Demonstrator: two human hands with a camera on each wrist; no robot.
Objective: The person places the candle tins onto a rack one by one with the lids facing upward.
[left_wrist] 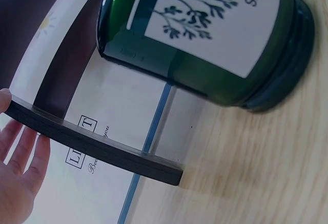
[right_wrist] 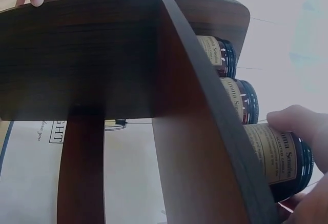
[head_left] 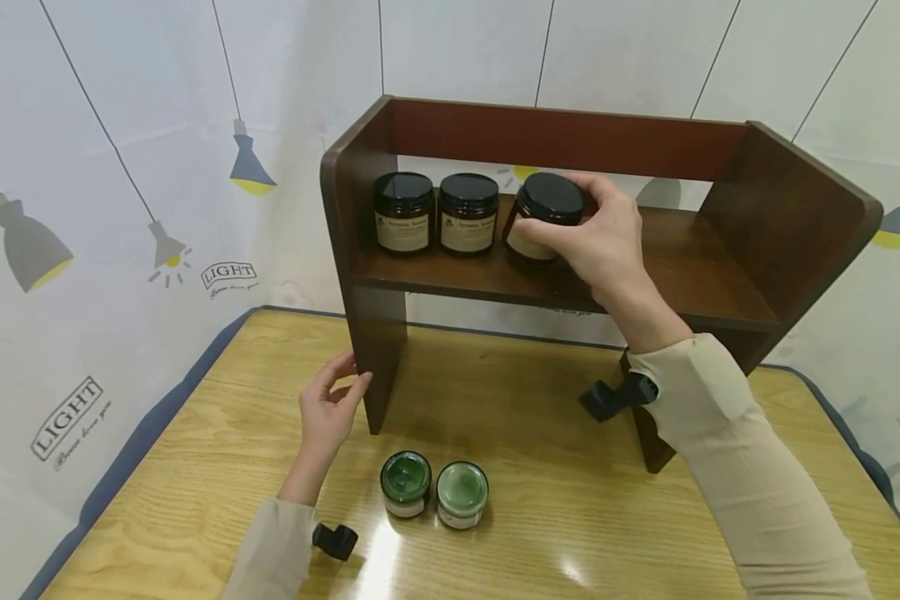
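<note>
My right hand (head_left: 609,237) grips a dark candle jar (head_left: 549,197) with a black lid, thumb on its front and fingers round the far side. The jar tilts slightly at the upper board of a dark wooden shelf (head_left: 690,271); whether its base touches the board, I cannot tell. To its left stand two matching amber jars, one in the middle (head_left: 468,212) and one at the end (head_left: 403,212). My left hand (head_left: 328,421) holds the shelf's left side panel (left_wrist: 97,144) by its edge, thumb on one side and fingers on the other, as the left wrist view shows.
Below the shelf, a dark green candle jar (head_left: 406,482) and a pale green one (head_left: 462,492) stand side by side on the wooden table (head_left: 555,542). Behind is a white wall covering (head_left: 157,100) printed with lamps. The shelf's right panel (head_left: 795,225) rises beyond my right hand.
</note>
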